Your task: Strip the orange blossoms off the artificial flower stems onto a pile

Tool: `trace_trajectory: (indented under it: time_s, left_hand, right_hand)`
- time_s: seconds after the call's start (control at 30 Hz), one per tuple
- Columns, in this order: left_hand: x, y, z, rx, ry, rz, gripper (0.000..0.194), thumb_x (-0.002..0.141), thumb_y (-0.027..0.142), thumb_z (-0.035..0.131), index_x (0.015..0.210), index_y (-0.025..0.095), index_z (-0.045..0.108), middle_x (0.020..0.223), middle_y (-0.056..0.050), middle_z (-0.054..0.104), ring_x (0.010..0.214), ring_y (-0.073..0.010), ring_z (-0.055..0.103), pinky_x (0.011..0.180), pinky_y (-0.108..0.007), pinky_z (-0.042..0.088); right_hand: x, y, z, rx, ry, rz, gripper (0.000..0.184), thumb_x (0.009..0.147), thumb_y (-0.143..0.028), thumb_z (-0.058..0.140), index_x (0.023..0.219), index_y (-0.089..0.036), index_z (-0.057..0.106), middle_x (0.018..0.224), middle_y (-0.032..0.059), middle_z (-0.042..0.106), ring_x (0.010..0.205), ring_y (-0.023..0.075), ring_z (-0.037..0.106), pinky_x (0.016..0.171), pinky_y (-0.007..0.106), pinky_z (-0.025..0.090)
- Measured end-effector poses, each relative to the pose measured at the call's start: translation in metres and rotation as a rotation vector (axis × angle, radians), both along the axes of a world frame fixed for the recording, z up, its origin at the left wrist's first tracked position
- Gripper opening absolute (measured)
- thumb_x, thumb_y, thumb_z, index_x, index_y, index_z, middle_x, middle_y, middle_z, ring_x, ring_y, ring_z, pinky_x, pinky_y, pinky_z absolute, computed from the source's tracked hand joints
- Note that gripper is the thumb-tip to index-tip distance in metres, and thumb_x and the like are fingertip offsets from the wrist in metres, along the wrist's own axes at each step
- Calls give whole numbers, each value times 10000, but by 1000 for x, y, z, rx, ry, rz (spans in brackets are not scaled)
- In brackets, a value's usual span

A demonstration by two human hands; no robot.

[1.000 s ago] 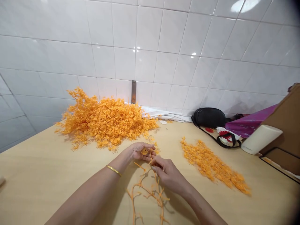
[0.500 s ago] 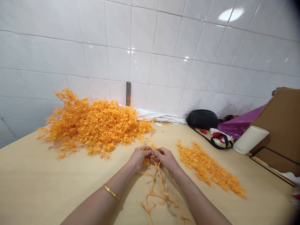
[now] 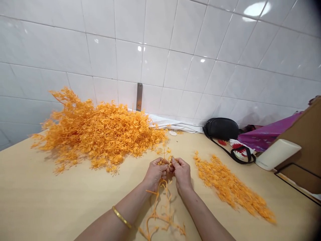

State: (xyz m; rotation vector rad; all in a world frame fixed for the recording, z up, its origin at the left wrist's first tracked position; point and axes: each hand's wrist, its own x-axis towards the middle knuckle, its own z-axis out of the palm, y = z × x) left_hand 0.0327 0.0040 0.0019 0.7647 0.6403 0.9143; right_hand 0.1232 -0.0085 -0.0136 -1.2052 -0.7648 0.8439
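Note:
Close together over the table, my left hand [image 3: 155,172] and my right hand [image 3: 181,172] pinch an orange artificial flower stem [image 3: 156,204] between thumbs and fingers. Its bare, branching stalks trail down between my forearms toward me. Small orange blossoms [image 3: 168,152] poke out above my fingertips. The exact spot where the fingers grip is partly hidden. A gold bangle [image 3: 121,217] circles my left wrist. Left of my hands lies a big heap of orange artificial flowers [image 3: 105,134]. To the right is a flatter, longer row of orange flower sprays [image 3: 233,184].
A black pouch [image 3: 220,129] with a strap lies against the tiled wall [image 3: 155,67]. Nearby are red and white flower heads [image 3: 238,150], a cream bottle [image 3: 278,154] on its side, purple cloth [image 3: 268,132], a brown board [image 3: 306,134] and a black wire frame [image 3: 298,184].
Both hands have moved slightly right in view and drawn closer together. The trailing stalks have swung left and down. The camera view has shifted a little.

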Motion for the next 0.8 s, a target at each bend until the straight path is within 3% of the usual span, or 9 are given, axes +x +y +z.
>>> trace_trajectory:
  time_s: [0.17, 0.3, 0.37, 0.47, 0.57, 0.7, 0.8]
  left_hand:
    - [-1, -2, 1, 12, 15, -30, 185, 538, 171, 576, 670, 154, 448, 396, 48, 455, 319, -5, 226, 383, -177, 108]
    - [-6, -1, 1, -7, 3, 6, 171, 531, 121, 531, 678, 155, 452, 400, 64, 434, 320, -1, 189, 384, -174, 112]
    - [-8, 1, 1, -15, 0, 0, 176, 528, 103, 514, 686, 154, 452, 407, 64, 436, 321, 0, 176, 383, -175, 111]
    - [-8, 5, 0, -13, -16, -38, 183, 541, 98, 507, 708, 152, 454, 411, 55, 456, 314, -2, 171, 378, -180, 107]
    - [-8, 9, -2, -23, -52, -63, 188, 553, 98, 502, 729, 149, 460, 407, 54, 460, 307, -4, 172, 373, -179, 113]
    - [-8, 11, -3, -6, -55, -105, 133, 604, 159, 525, 725, 148, 473, 405, 53, 456, 297, -6, 190, 366, -176, 125]
    - [-7, 7, -1, 50, -32, -108, 189, 677, 329, 533, 684, 155, 460, 390, 54, 439, 288, -8, 179, 353, -175, 118]
  right_hand:
    - [2, -2, 3, -16, 129, -28, 285, 597, -368, 628, 522, -164, 444, 362, -52, 449, 332, 75, 410, 350, 187, 303]
    - [27, -4, 12, -79, 269, -255, 240, 650, -319, 576, 542, -178, 414, 349, -77, 420, 307, 67, 411, 375, 198, 374]
    - [35, -5, 16, -94, 292, -276, 203, 664, -289, 550, 564, -182, 409, 357, -84, 417, 323, 69, 434, 425, 219, 427]
    - [32, -5, 18, -77, 270, -73, 142, 611, -225, 578, 705, -184, 480, 425, -67, 487, 390, 102, 501, 457, 254, 452]
    - [24, -4, 16, -60, 275, 131, 306, 558, -179, 621, 841, -193, 504, 473, -66, 510, 442, 104, 520, 504, 257, 459]
    - [19, -6, 16, -66, 286, 288, 290, 587, -258, 665, 822, -192, 508, 593, -36, 562, 504, 101, 542, 535, 241, 445]
    - [13, -7, 16, -20, 178, 382, 266, 640, -373, 635, 766, -181, 501, 646, -19, 581, 466, 90, 523, 487, 220, 410]
